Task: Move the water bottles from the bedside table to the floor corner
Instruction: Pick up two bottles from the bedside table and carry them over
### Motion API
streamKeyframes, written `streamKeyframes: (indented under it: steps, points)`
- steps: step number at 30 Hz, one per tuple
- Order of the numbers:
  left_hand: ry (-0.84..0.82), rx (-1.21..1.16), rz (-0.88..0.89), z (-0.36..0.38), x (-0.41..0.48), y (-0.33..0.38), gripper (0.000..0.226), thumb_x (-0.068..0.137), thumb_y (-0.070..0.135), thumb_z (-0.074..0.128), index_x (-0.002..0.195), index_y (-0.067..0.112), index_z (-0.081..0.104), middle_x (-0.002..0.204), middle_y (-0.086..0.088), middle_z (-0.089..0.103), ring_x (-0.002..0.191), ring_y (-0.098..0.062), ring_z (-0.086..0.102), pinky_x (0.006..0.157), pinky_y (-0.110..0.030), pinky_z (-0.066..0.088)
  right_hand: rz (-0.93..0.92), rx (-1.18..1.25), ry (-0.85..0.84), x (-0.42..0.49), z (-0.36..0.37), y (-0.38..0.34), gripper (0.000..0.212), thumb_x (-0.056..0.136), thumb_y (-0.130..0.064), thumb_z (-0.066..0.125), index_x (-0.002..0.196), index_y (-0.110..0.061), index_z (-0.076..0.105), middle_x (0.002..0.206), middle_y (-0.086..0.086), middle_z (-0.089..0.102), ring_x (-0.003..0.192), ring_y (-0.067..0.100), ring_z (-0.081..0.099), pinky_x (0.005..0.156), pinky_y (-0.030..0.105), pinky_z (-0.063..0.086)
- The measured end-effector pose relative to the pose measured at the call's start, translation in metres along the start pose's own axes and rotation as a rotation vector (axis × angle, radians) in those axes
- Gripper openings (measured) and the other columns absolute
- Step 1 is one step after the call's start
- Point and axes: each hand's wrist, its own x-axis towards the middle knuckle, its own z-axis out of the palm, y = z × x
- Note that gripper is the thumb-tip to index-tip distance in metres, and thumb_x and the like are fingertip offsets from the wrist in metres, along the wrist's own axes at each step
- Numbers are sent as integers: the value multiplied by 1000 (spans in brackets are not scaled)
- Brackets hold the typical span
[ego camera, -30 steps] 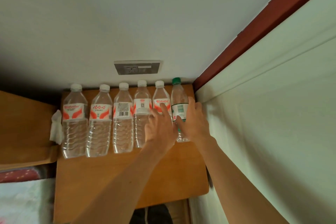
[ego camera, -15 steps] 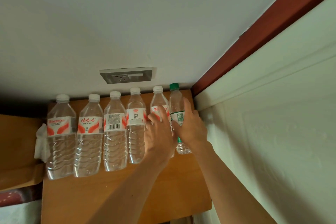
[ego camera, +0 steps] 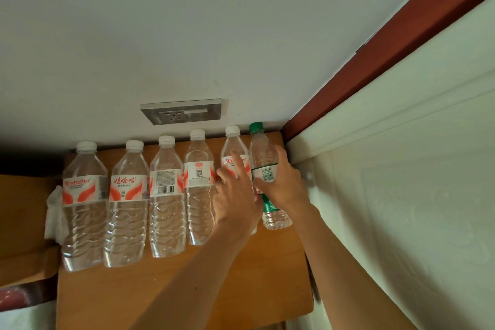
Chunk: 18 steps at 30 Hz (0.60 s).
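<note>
Several clear water bottles stand in a row along the back of the wooden bedside table, against the wall. Most have white caps and red-and-white labels; the leftmost bottle is nearest the table's left edge. At the far right stands a green-capped bottle. My right hand is wrapped around its green-and-white label. My left hand covers the white-capped bottle beside it, fingers spread over the label; whether it grips is unclear.
A metal wall socket sits above the bottles. A white padded panel with a red-brown wooden frame rises right of the table. A crumpled white tissue lies at the table's left edge, next to a wooden headboard.
The view has shifted slightly right and closer. Both hands stay on the two rightmost bottles; my right hand's fingers have closed further around the green-capped bottle.
</note>
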Motion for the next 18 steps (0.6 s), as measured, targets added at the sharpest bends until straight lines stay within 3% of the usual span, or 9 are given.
streamKeyframes:
  steps: [6,9,13,18]
  points:
    - [-5,-40,-46,1,3,2,120,79,42,75,149,17,-19,132,-20,38,111,-35,56,83,-37,56,15,8,27,-3,-6,5,86,83,-36,76,149,-32,21,136,3,56,118,28,59,94,45,54]
    - [9,-165,-55,-1,1,-1,121,78,34,78,150,15,-18,132,-17,37,117,-35,52,85,-38,54,16,30,60,-11,-9,4,89,82,-38,76,150,-33,18,138,1,54,120,26,58,96,45,53]
    - [-33,-249,8,-2,-10,-10,118,82,42,72,150,10,-18,139,-12,34,127,-34,43,98,-42,49,15,86,78,-28,-12,1,92,81,-44,76,151,-35,17,140,-1,53,123,25,57,97,47,52]
    - [-22,-371,50,-15,-30,-19,112,79,47,72,151,16,-7,145,-14,35,126,-32,48,93,-42,54,42,122,124,-51,-18,-8,92,79,-48,74,150,-37,17,144,-3,48,127,25,53,101,49,49]
